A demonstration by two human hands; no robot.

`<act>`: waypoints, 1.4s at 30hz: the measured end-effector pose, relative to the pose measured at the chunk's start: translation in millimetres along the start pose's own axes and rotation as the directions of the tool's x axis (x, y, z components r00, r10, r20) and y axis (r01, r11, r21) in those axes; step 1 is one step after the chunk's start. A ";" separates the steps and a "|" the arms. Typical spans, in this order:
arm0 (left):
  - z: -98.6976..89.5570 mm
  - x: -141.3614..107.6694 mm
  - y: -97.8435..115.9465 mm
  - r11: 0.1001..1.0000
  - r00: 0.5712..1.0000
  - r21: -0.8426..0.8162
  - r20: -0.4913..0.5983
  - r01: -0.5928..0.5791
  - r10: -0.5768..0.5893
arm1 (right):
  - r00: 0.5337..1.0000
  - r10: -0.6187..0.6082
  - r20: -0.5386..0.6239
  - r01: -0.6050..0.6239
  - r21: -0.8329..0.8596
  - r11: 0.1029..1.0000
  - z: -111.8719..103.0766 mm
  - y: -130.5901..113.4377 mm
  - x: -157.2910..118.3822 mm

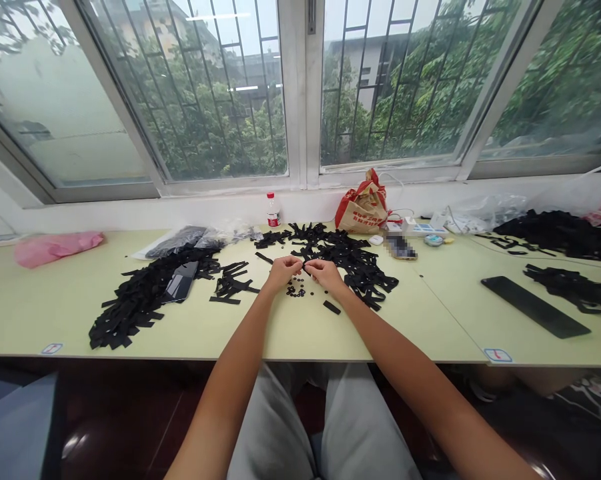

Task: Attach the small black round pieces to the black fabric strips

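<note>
Both hands meet above the middle of the pale yellow table [300, 340], fingertips nearly touching. My left hand [284, 271] is pinched at a small dark piece, and my right hand [325, 273] pinches at the same spot; the piece is too small to make out. Just below them lie several small black rings [295, 290]. One short black strip [331, 307] rests near my right wrist. Black strips are heaped in a pile [365, 267] to the right of my hands, and a smaller group [231, 283] lies to the left.
A long black heap [135, 293] with a phone [181, 282] on it is at left. Behind stand a red-capped bottle [273, 212] and a paper bag [361, 207]. A dark flat slab [535, 307] lies at right. A pink bag [57, 249] sits far left.
</note>
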State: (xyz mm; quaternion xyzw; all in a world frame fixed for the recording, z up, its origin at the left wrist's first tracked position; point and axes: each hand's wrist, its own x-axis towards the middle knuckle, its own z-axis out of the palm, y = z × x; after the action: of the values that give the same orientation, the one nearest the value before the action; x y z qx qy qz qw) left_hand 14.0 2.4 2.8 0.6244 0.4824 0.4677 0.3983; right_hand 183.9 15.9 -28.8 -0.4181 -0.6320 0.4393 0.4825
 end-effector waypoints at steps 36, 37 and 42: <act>-3.5 1.6 -7.6 0.945 0.988 -0.294 -0.015 0.145 -0.156 | 0.998 0.061 0.000 -0.061 0.011 0.998 1.5 1.2 -1.4; -3.4 1.4 -7.1 0.943 0.988 -0.300 -0.015 0.141 -0.152 | 0.998 0.056 0.004 -0.056 0.008 0.998 1.6 0.6 -1.8; -3.0 0.4 -5.3 0.955 0.993 -0.273 0.003 0.113 -0.116 | 0.999 0.041 0.008 -0.041 -0.016 0.999 0.5 -1.5 -3.0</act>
State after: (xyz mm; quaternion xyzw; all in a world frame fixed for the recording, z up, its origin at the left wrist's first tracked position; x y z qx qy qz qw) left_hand 9.9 4.1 -1.3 0.5315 0.4514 0.5099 0.5037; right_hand 183.8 12.5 -28.2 -0.4329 -0.6289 0.4456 0.4675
